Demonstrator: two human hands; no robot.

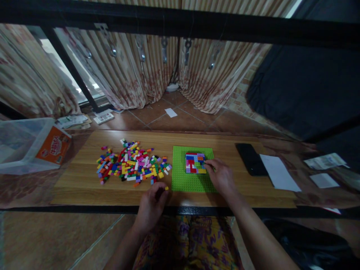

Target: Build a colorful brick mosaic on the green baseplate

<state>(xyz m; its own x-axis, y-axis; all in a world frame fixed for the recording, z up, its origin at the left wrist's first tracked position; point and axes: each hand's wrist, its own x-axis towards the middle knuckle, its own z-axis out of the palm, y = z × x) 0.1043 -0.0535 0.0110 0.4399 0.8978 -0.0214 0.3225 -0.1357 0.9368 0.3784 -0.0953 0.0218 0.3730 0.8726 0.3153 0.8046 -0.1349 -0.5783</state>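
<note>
Near the front edge of the wooden board, my left hand [154,201] pinches a small yellow toy brick [167,188] between thumb and fingers. A green baseplate [180,182] lies right of it, bearing a multicoloured brick build [194,163] of red, blue, purple, orange and yellow pieces. My right hand [221,173] reaches in from the right, its fingertips closed together at the build's right side. Whatever those fingertips hold, if anything, is too small to make out. Left of the baseplate spreads a pile of loose bricks [137,163] in many colours.
A clear plastic bin [22,144] with an orange label stands at the far left. To the right lie a black phone-like slab [251,159] and a white paper sheet [278,172]. The wooden board's front edge [185,202] runs close to my lap.
</note>
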